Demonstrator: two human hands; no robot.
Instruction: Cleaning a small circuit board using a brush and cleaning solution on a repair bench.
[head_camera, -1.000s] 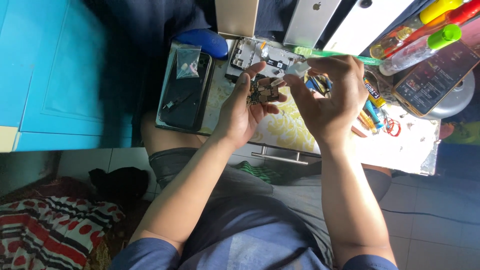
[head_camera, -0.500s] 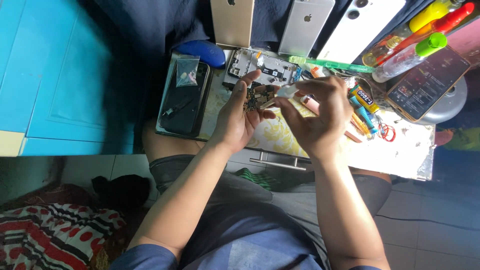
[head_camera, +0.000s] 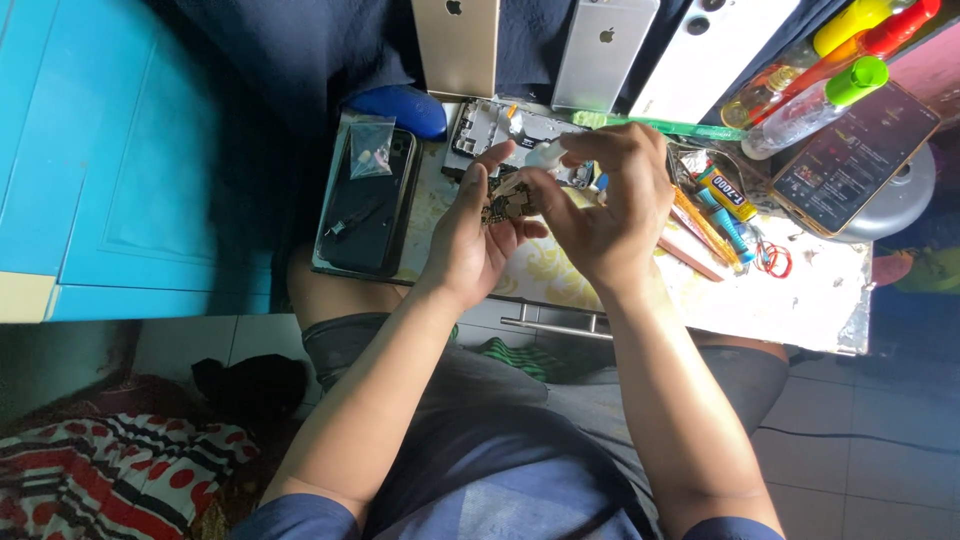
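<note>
1. Over the middle of the table (head_camera: 800, 300), your left hand (head_camera: 470, 245) cups a small circuit board (head_camera: 508, 203), fingers curled under it and thumb up along its left edge.
2. Your right hand (head_camera: 600, 205) is closed round a small white tool (head_camera: 545, 155), its tip held just above the board; what kind of tool it is cannot be made out.
3. Just beyond your hands lies an opened phone frame (head_camera: 490, 130), with three phone backs (head_camera: 600, 55) standing far behind it.
4. A black phone (head_camera: 365, 205) with a small clear bag (head_camera: 372, 150) on it lies to the left; pens and glue tubes (head_camera: 725, 205) lie to the right, near another phone (head_camera: 850, 155) with its screen lit.
5. You seem to be working on the board itself, away from the frame.
6. Any next touch calls for a steady left hand, a flat board and light, exact pressure from the tip, since the parts are tiny.
</note>
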